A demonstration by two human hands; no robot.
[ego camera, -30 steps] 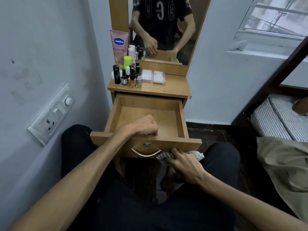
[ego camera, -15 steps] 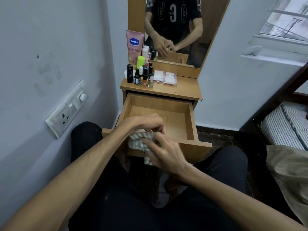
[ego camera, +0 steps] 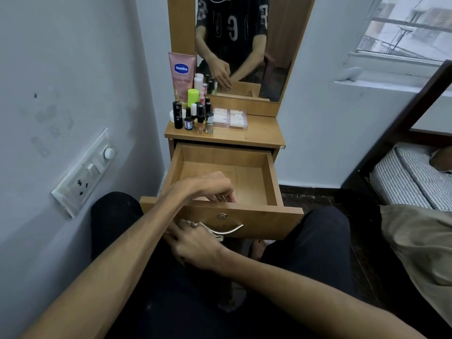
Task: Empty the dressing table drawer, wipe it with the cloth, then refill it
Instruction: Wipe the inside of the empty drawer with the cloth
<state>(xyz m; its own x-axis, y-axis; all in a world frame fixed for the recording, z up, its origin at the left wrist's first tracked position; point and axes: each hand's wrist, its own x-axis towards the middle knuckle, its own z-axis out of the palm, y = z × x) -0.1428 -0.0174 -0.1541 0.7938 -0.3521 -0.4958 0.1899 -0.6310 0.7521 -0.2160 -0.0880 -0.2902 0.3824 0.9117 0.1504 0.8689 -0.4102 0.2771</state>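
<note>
The wooden drawer [ego camera: 272, 178] of the dressing table is pulled out and its inside is bare. My left hand [ego camera: 204, 188] is at the front left corner, fingers curled down over the top edge of the front panel. My right hand [ego camera: 195, 244] is lower, under my left forearm, against the drawer's face just left of the metal handle [ego camera: 226, 230]. It is closed on the checked cloth [ego camera: 218, 237], of which only a small bit shows below the handle. Bottles and tubes [ego camera: 195, 116] stand on the table top [ego camera: 259, 133], beside a flat clear box [ego camera: 231, 118].
A tall pink lotion tube [ego camera: 181, 74] leans by the mirror [ego camera: 244, 45]. A switchboard [ego camera: 85, 172] is on the left wall, close to my left knee [ego camera: 115, 211]. A dark bed frame with a striped mattress [ego camera: 411, 177] and beige fabric [ego camera: 420, 245] lie at right.
Half a second ago both hands held the cloth above the drawer front. My right hand has since dropped with it to the drawer's face by the handle, and my left hand stays at the rim.
</note>
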